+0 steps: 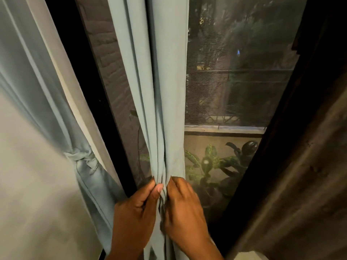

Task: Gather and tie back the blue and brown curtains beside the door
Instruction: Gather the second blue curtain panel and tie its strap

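Your left hand (138, 207) and right hand (183, 207) both pinch the gathered blue curtain (161, 109), fingers (156, 188) curled into its folds. 1 knotted curtain (80, 158) hangs left.

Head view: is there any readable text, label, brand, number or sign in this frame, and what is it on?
None can be read.
Blue curtain, pinched by the left hand and right hand: plain fabric, no tag showing.
Tied curtain at the left: no print.
Mesh screen and the plant behind it: no sign or lettering visible.
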